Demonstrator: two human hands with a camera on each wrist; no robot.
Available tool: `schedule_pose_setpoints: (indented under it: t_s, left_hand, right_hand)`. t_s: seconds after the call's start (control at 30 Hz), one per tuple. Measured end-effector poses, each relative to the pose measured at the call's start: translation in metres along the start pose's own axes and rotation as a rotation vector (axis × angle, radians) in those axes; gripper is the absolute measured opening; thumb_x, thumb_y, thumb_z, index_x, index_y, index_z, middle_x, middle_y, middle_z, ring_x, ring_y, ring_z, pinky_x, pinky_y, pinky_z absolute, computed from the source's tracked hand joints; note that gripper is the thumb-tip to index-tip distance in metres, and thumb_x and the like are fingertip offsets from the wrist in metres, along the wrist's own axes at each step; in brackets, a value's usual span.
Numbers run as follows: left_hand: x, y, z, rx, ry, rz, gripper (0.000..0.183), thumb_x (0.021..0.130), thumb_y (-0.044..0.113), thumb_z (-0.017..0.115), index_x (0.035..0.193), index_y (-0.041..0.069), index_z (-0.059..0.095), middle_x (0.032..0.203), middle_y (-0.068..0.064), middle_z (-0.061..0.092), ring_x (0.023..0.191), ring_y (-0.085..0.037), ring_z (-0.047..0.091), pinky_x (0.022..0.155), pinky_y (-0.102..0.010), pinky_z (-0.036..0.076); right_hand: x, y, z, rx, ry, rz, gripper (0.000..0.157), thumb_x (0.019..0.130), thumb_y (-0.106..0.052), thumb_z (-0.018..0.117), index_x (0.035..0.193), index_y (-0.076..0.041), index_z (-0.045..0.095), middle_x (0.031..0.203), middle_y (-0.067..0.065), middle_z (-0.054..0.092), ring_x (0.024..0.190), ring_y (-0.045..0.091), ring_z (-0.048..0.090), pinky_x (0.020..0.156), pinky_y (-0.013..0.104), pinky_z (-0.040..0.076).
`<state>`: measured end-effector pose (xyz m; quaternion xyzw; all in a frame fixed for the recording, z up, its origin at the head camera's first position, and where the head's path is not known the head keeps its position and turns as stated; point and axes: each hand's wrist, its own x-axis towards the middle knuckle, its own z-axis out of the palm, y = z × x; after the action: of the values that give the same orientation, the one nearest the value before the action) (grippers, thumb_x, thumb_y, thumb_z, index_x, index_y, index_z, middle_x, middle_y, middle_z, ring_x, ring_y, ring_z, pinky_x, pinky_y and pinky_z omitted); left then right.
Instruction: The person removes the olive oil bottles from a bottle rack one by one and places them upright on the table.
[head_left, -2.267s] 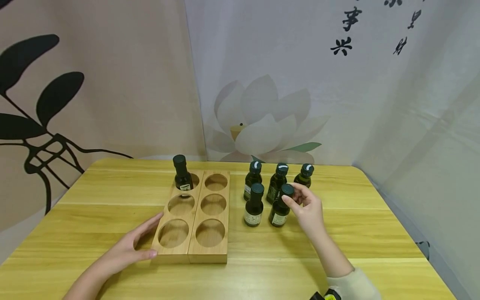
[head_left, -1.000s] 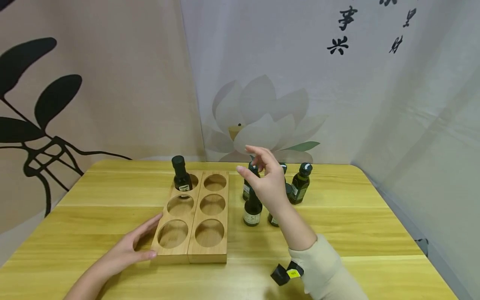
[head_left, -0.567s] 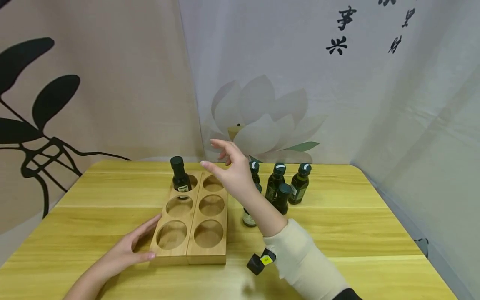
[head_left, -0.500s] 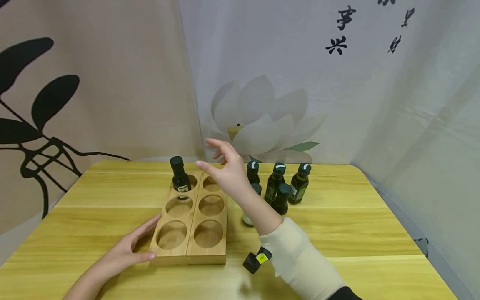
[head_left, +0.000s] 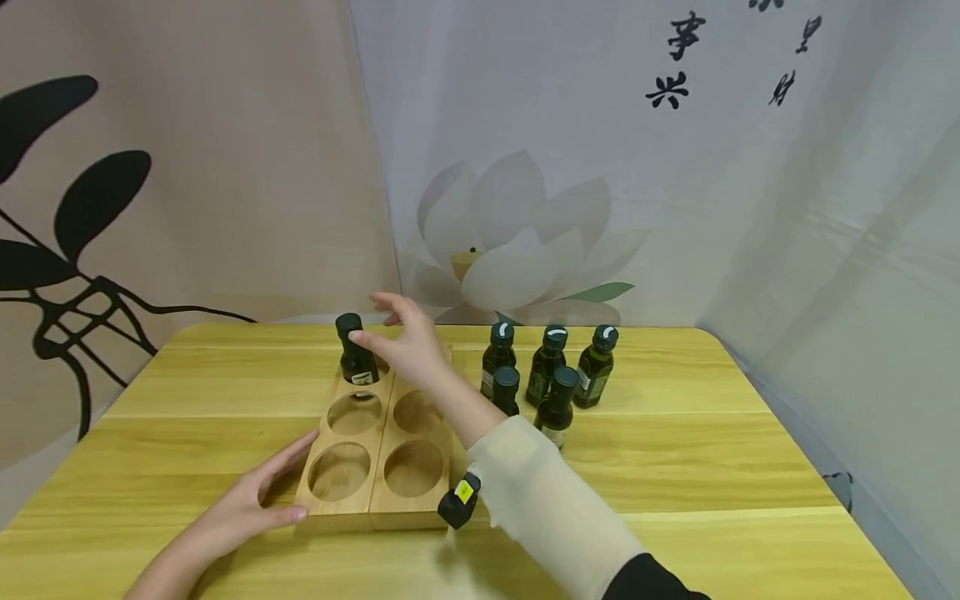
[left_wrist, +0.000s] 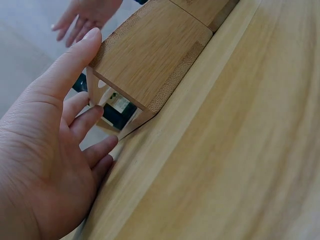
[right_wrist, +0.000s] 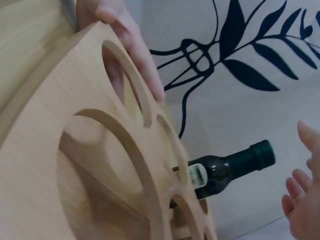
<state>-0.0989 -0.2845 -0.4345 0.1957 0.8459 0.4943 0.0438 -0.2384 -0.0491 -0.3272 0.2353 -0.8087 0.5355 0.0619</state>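
Note:
Two wooden bottle holders (head_left: 337, 522) stand side by side, each with a row of three round holes. A dark glass bottle with a black cap (head_left: 358, 367) stands in the far left hole, leaning a little. My right hand (head_left: 412, 343) is just right of its neck, thumb and fingers spread; a gap shows between that hand (right_wrist: 306, 190) and the bottle cap (right_wrist: 263, 154) in the right wrist view. My left hand (head_left: 243, 504) rests against the left side of the holders, fingertips and thumb touching the wood, as the left wrist view also shows.
Several more dark bottles stand on the table right of the holders: three with white-marked caps (head_left: 596, 371) at the back, two with plain caps (head_left: 557, 408) in front. My right forearm partly covers one. A printed cloth backdrop (head_left: 525, 100) hangs behind the wooden table (head_left: 720, 467).
My right hand has left the front bottle at the right and moved left over the holders to the bottle standing in them. My left hand keeps its place at the holders' side.

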Motion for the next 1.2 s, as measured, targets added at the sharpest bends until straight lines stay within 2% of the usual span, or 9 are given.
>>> schedule_pose_setpoints:
  t_s: [0.33,0.4,0.57,0.63,0.77,1.0,1.2]
  left_hand:
    - [0.002,0.001,0.001,0.007,-0.002,-0.002,0.082,0.086,0.003,0.068,0.153,0.021,0.024,0.148,-0.020,0.032,0.121,0.006,0.038,0.092,-0.021,0.037]
    - [0.002,0.000,0.001,0.005,-0.004,0.003,0.082,0.086,0.002,0.068,0.153,0.020,0.024,0.148,-0.014,0.032,0.122,0.005,0.038,0.092,-0.020,0.036]
    - [0.003,-0.002,0.002,-0.003,0.004,0.013,0.082,0.086,0.001,0.068,0.153,0.020,0.025,0.146,0.008,0.033,0.122,0.006,0.037,0.092,-0.017,0.034]
    - [0.002,-0.003,0.002,0.000,0.007,0.019,0.083,0.085,0.001,0.068,0.153,0.020,0.025,0.145,0.011,0.033,0.122,0.006,0.037,0.092,-0.016,0.034]
    - [0.003,-0.004,0.002,0.013,0.004,0.023,0.083,0.085,0.001,0.069,0.153,0.020,0.025,0.146,0.007,0.033,0.122,0.005,0.038,0.092,-0.017,0.034]
    - [0.002,-0.004,0.003,0.016,0.010,0.018,0.084,0.084,0.001,0.069,0.153,0.021,0.024,0.146,0.008,0.033,0.122,0.005,0.037,0.092,-0.017,0.034]
    - [0.002,-0.004,0.002,0.004,0.004,0.013,0.084,0.084,0.001,0.069,0.153,0.021,0.024,0.148,-0.008,0.034,0.122,0.004,0.038,0.092,-0.016,0.033]
  right_hand:
    - [0.012,0.014,0.024,0.013,-0.022,0.073,0.053,0.087,-0.031,0.072,0.136,-0.018,0.054,0.125,0.001,0.058,0.103,0.013,0.052,0.071,0.022,0.048]
    - [0.014,0.018,0.028,0.013,-0.021,0.092,0.053,0.087,-0.030,0.071,0.136,-0.018,0.054,0.124,-0.001,0.058,0.102,0.013,0.052,0.070,0.021,0.048]
    - [0.018,0.023,0.035,0.044,-0.009,0.109,0.050,0.088,-0.029,0.071,0.134,-0.018,0.056,0.120,-0.003,0.061,0.101,0.014,0.054,0.069,0.020,0.048]
    - [0.019,0.023,0.035,0.060,-0.005,0.106,0.048,0.088,-0.029,0.070,0.134,-0.018,0.057,0.117,-0.004,0.061,0.101,0.015,0.054,0.068,0.020,0.048]
    - [0.021,0.024,0.036,0.092,-0.005,0.102,0.044,0.088,-0.027,0.070,0.130,-0.018,0.060,0.112,-0.007,0.062,0.100,0.016,0.055,0.067,0.019,0.049]
    - [0.022,0.023,0.036,0.068,0.001,0.068,0.036,0.088,-0.024,0.070,0.123,-0.013,0.065,0.102,-0.007,0.064,0.091,0.008,0.053,0.064,0.017,0.050]
    - [0.023,0.020,0.038,0.030,0.008,0.059,0.036,0.088,-0.023,0.070,0.121,-0.009,0.066,0.101,-0.005,0.063,0.092,0.009,0.054,0.062,0.016,0.049]
